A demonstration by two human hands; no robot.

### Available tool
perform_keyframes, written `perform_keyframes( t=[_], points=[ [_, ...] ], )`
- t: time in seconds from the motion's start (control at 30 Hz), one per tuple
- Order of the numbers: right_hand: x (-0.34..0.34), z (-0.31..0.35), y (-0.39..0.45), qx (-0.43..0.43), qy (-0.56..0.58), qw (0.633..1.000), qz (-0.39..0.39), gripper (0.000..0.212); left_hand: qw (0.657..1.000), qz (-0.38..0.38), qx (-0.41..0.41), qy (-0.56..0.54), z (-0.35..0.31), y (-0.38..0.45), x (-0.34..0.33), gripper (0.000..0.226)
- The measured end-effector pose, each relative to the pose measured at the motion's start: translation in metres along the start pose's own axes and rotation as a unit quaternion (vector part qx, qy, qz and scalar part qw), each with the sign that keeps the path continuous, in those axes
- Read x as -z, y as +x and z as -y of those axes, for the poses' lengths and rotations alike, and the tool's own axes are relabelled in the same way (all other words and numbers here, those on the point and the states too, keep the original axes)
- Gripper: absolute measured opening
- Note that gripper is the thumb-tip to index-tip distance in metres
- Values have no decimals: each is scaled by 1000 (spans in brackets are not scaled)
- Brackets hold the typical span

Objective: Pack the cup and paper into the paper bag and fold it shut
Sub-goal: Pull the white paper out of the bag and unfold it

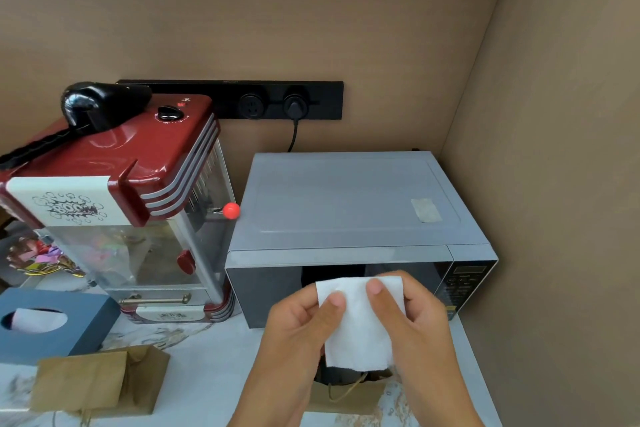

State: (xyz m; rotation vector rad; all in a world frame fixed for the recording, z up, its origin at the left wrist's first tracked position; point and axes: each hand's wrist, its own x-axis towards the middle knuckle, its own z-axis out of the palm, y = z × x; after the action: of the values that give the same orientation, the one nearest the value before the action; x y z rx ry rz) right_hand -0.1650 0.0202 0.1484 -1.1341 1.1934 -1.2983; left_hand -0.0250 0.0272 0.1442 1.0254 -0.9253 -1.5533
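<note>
A folded white paper (358, 326) hangs between both of my hands in front of the microwave. My left hand (298, 333) pinches its upper left edge with thumb on top. My right hand (412, 322) grips its upper right edge. Directly under the paper stands an open brown paper bag (346, 395) with a string handle; something dark shows in its mouth, and I cannot tell whether it is the cup. A second brown paper bag (97, 381) lies folded on the counter at the lower left.
A grey microwave (346, 204) fills the back right corner against the wall. A red popcorn machine (121, 191) stands to its left. A blue tissue box (52, 322) sits at the left on the marble counter (207, 357).
</note>
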Motion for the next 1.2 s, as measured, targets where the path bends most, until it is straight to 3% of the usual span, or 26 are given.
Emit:
perform_keyframes(
  t=[0.1, 0.3, 0.57, 0.67, 0.83, 0.97, 1.1, 1.2],
  points=[
    [6, 2, 3, -18, 42, 999, 30, 24, 1000, 2, -4, 13, 0, 2, 3, 32],
    [12, 6, 6, 33, -6, 997, 77, 28, 996, -27, -61, 56, -1, 7, 4, 35],
    [10, 0, 5, -8, 46, 998, -30, 23, 997, -68, -26, 27, -1, 5, 3, 32],
    [7, -1, 7, -18, 52, 998, -36, 23, 998, -45, 5, 35, 0, 4, 1, 29],
    [12, -2, 8, -110, 67, 988, 85, 31, 997, -83, -8, 9, 4, 7, 7, 28],
    [25, -2, 13, -51, 19, 996, 68, 9, 997, -71, -2, 26, 0, 9, 19, 31],
    [30, 13, 25, 39, -135, 980, 138, 14, 987, 92, 47, 124, -11, 9, 28, 35],
    [26, 18, 33, 61, -165, 979, 106, 11, 990, 52, 19, 130, -11, 15, 24, 27]
  ],
)
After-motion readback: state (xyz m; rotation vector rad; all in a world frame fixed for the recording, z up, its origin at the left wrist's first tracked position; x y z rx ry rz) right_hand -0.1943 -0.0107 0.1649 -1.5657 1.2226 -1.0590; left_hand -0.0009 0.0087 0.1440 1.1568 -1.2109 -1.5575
